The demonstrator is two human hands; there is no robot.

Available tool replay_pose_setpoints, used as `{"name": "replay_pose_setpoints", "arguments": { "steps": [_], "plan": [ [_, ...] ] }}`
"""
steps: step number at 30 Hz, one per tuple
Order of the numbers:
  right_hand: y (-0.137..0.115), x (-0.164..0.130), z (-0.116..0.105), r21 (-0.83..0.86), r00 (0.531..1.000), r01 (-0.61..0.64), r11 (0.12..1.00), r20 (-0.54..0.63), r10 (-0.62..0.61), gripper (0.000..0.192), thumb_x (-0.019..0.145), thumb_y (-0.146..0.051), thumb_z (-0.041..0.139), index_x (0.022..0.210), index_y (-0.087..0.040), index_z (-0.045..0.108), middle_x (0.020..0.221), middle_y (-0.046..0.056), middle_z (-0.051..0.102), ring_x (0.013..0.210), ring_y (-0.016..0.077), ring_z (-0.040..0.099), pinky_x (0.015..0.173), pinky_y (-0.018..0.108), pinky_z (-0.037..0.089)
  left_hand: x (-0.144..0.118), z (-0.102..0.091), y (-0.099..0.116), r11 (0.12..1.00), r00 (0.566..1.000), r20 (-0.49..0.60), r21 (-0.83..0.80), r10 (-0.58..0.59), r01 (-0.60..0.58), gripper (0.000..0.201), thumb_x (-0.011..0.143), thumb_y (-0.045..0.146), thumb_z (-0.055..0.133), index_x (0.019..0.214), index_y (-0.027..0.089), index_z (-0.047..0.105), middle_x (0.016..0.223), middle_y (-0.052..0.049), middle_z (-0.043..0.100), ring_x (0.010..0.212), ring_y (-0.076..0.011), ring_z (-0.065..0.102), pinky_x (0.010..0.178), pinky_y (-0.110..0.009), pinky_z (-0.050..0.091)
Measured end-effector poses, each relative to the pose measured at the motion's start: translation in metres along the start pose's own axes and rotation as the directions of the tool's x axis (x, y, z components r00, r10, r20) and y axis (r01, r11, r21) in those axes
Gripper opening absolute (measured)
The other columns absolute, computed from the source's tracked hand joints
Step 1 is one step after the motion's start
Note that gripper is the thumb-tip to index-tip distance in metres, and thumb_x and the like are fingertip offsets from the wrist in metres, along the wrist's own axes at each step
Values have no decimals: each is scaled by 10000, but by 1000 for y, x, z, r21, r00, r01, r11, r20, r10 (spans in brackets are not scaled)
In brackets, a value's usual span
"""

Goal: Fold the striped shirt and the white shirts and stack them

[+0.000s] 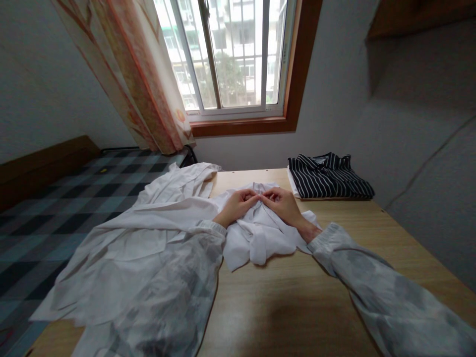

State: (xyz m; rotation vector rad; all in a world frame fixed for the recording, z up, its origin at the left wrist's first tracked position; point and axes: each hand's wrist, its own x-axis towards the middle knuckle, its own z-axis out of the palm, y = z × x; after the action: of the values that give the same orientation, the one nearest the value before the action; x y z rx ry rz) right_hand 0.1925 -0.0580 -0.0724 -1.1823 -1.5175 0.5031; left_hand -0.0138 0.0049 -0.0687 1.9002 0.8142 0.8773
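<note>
A white shirt [256,238] lies loosely bunched on the wooden table [282,307], its collar at the far side. My left hand [240,204] pinches the shirt's cloth near the collar. Right beside it, fingertips almost meeting, my right hand [282,204] is closed on the same part of the shirt. What exactly sits between the fingertips is too small to make out. More white clothing [130,233] spreads to the left, partly under my left sleeve, and I cannot tell where it parts from the shirt.
Folded clothes, with a black-and-white striped shirt [329,176] on top, rest at the table's far right corner. A bed with a checked cover [48,223] stands along the left. Behind the table are a window [238,64] and a patterned curtain [137,74].
</note>
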Motion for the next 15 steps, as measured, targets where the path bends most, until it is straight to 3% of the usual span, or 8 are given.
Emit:
{"name": "replay_pose_setpoints", "arguments": {
  "steps": [5, 15],
  "plan": [
    [-4, 0, 0, 32, 997, 62, 998, 41, -63, 353, 1027, -534, 686, 968, -226, 849, 951, 81, 841, 853, 243, 721, 809, 370, 566, 0, 1, 3, 998, 999, 3, -52, 32, -32, 511, 941, 687, 720, 850, 188, 657, 737, 35, 508, 681, -135, 422, 608, -267, 319],
    [6, 1, 5, -2, 997, 35, 999, 72, -35, 262, 926, -498, 807, 946, -240, 765, 891, 43, 797, 740, 203, 660, 738, 348, 541, 0, 1, 4, 994, 997, 44, -88, 65, -61, 462, 975, 642, 704, 921, 184, 683, 804, 11, 597, 760, -161, 510, 694, -285, 395]
  ]
}}
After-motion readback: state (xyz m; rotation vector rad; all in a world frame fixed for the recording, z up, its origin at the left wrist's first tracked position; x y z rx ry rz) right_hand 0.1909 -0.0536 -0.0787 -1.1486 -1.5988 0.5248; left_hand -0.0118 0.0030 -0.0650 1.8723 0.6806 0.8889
